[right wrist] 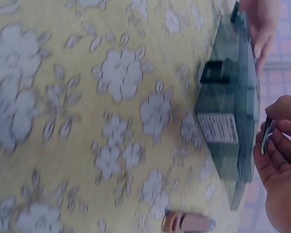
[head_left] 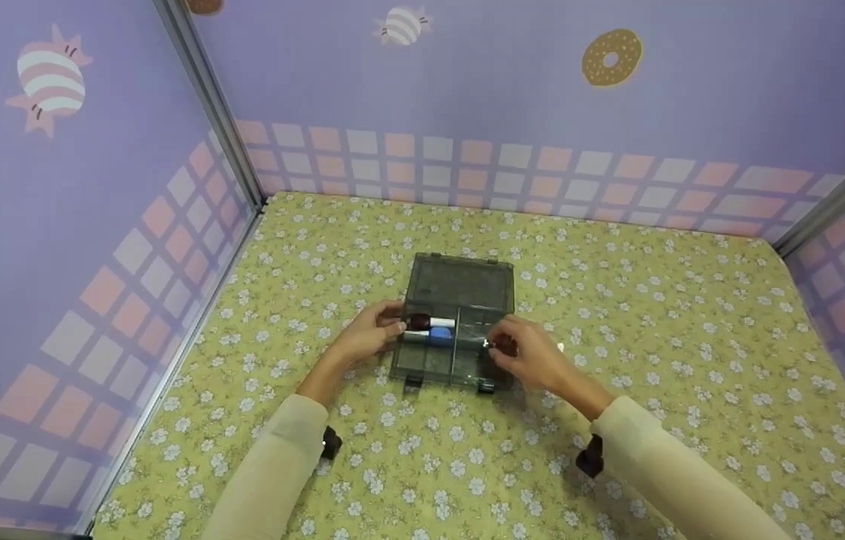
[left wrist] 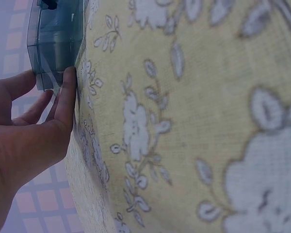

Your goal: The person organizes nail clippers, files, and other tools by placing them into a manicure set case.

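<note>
A clear grey-green plastic divider box (head_left: 426, 367) lies on the cloth with its lid (head_left: 463, 283) folded back. My left hand (head_left: 370, 334) holds the box's left side, thumb at the rim and fingers against the wall (left wrist: 58, 43). In the left compartment lie a dark red bottle (head_left: 419, 322) with a pale cap and a blue bottle (head_left: 440, 335) with a silvery cap, both like nail polish. Over the right compartment my right hand (head_left: 534, 352) pinches a small metal piece (right wrist: 267, 135), which looks like a nail clipper; fingers partly hide it.
A small reddish-brown object (right wrist: 189, 222) with a silvery end lies on the cloth to the right of the box. Two dark latches (right wrist: 213, 72) stick out at the box's front. Patterned wall panels (head_left: 467, 90) stand behind and at both sides of the flowered cloth (head_left: 654, 315).
</note>
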`<state>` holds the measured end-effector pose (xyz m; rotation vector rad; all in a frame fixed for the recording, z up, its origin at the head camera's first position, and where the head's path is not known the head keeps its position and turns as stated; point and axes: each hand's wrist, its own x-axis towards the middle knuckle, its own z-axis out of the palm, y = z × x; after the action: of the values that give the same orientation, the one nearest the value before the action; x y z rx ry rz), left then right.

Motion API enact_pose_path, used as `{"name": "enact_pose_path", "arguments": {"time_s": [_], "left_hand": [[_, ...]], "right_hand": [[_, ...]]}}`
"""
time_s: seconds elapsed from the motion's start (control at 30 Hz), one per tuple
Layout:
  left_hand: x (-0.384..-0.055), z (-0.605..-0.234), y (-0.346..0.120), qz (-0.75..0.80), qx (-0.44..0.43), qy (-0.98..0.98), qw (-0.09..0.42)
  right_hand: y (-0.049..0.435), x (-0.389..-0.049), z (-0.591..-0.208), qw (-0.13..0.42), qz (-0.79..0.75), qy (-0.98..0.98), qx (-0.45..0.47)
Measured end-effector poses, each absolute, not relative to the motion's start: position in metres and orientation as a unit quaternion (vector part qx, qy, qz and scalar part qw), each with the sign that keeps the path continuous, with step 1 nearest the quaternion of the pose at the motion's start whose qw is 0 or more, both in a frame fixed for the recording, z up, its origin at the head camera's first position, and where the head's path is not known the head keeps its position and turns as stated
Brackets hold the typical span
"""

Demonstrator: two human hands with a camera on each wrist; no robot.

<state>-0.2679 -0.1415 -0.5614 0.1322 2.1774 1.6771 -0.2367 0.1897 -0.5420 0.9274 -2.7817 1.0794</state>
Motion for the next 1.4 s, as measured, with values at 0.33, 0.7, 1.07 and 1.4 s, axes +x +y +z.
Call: {"name": "enact_pose_path", "arguments": {"time_s": [0.33, 0.7, 1.07, 1.4], "left_hand": [[-0.267, -0.56, -0.138, 0.601, 0.047, 0.775, 0.191], [-0.268, -0.561, -0.136, 0.618, 0.041, 0.76, 0.197], [-0.269, -0.563, -0.14, 0.607, 0.044, 0.769, 0.193], [-0.268, -0.565, -0.142, 0.613, 0.042, 0.763, 0.199]], "right_hand": [[0.169, -0.23, -0.55, -0.018, 0.333, -0.888, 0.317], [0.175, -0.233, -0.545, -0.033, 0.361, -0.875, 0.32], [0.225, -0.242, -0.543, 0.0, 0.367, -0.89, 0.269], [0.27, -0.243, -0.565, 0.004, 0.366, -0.907, 0.206]]}}
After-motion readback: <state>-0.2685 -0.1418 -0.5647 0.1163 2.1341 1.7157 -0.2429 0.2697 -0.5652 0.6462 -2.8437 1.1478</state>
